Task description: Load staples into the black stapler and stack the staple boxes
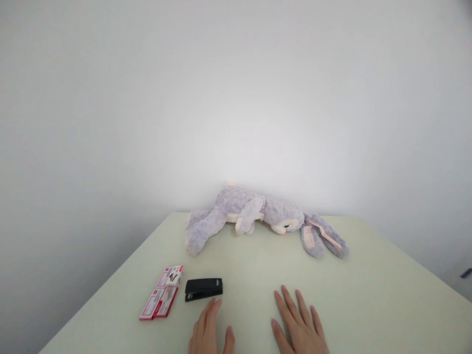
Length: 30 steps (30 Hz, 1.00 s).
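Observation:
A black stapler [204, 288] lies on its base on the pale green table [250, 275], left of the middle. Just below it is my left hand [208, 332], its fingertips close to the stapler's front edge and its thumb apart; whether they touch it I cannot tell. It holds nothing. My right hand [299, 324] rests flat on the tabletop with fingers spread and nothing in it. Left of the stapler lie small red-and-white boxes [165, 301], set close together, one of them with a dark picture printed on it.
A purple plush rabbit [236, 204] lies on its side along the table's far edge, its long ears [324, 236] stretched to the right. Behind it rises a plain pale wall [258, 98]. A small dark object [466, 273] shows at the far right, beyond the table.

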Each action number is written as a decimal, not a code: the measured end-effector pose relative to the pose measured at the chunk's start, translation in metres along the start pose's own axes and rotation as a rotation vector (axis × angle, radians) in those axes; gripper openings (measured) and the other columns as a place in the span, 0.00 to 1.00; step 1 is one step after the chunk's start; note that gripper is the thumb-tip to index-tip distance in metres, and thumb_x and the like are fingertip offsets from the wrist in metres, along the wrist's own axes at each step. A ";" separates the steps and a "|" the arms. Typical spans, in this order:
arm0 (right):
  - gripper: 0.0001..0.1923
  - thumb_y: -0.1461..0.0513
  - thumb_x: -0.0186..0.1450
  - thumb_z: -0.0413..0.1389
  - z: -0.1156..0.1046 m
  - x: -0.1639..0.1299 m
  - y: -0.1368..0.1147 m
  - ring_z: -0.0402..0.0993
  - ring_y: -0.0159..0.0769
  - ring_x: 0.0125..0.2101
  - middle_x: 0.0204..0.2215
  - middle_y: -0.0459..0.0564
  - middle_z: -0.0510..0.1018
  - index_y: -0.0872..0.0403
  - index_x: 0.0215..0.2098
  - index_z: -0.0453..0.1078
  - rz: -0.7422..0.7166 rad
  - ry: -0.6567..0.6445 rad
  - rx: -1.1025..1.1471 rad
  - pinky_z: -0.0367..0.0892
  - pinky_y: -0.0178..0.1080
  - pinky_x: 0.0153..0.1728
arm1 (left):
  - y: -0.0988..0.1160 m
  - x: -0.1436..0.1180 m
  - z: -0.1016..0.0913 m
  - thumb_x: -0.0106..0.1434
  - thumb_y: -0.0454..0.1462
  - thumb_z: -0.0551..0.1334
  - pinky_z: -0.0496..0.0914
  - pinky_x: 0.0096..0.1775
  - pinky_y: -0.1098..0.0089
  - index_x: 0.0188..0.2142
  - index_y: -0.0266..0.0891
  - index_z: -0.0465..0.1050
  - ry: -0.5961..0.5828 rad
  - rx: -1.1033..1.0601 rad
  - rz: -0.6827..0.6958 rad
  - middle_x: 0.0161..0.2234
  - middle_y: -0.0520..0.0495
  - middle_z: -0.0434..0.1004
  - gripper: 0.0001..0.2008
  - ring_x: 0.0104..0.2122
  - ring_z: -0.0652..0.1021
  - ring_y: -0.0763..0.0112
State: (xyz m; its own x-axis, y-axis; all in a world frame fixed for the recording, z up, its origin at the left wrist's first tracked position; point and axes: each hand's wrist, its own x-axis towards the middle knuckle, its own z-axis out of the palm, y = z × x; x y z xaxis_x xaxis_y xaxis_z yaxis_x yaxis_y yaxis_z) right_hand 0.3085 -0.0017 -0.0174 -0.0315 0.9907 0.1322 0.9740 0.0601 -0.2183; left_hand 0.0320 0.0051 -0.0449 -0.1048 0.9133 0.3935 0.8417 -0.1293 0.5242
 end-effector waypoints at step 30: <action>0.15 0.61 0.62 0.56 -0.056 0.053 -0.090 0.70 0.52 0.59 0.48 0.52 0.83 0.48 0.45 0.79 0.013 0.180 0.694 0.34 0.61 0.70 | 0.086 -0.014 0.081 0.60 0.29 0.60 0.72 0.60 0.47 0.58 0.47 0.75 0.161 0.380 0.368 0.58 0.40 0.77 0.27 0.59 0.75 0.51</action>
State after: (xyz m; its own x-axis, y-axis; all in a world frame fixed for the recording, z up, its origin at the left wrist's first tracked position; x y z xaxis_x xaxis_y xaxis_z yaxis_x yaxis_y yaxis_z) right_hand 0.2317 0.0380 0.0638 0.0750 0.9602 0.2692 0.6048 0.1708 -0.7778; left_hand 0.1485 0.0129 -0.0666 0.1781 0.7595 0.6256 0.9668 -0.2534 0.0324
